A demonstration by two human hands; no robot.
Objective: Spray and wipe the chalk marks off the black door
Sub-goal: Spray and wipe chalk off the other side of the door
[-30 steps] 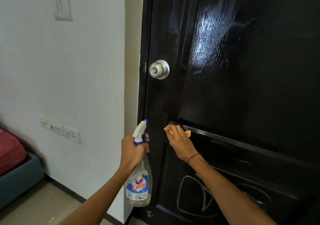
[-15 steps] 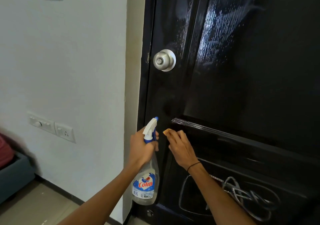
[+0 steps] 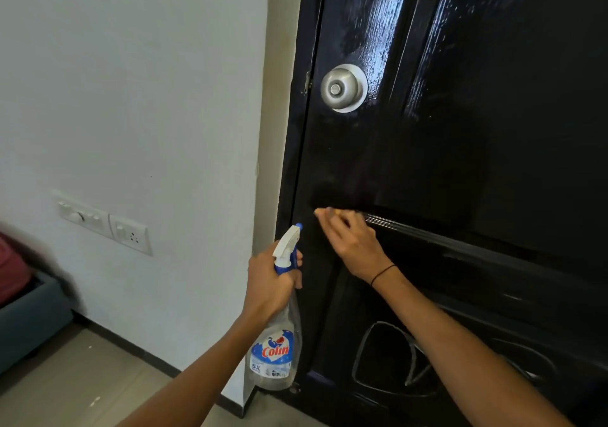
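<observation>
The glossy black door [image 3: 460, 163] fills the right side, wet and shiny near the top. White chalk marks [image 3: 388, 361] remain on its lower panel, partly behind my right forearm. My left hand [image 3: 269, 282] grips the neck of a clear spray bottle [image 3: 276, 354] with a white and blue nozzle, held beside the door's left edge. My right hand [image 3: 352, 245] presses an orange cloth [image 3: 329, 211], mostly hidden under the fingers, against the door at the ledge of the middle rail. The hand is motion-blurred.
A silver round doorknob [image 3: 343, 88] sits above my hands. The white wall [image 3: 131, 97] on the left carries a switch and socket plate [image 3: 105, 226]. A grey-blue bed base with a red cushion [image 3: 19, 295] stands at the far left on the tiled floor.
The view has shifted slightly down and left. My right hand with the cloth slid along the rail ledge near the door's left edge. The bottle stayed held in about the same spot.
</observation>
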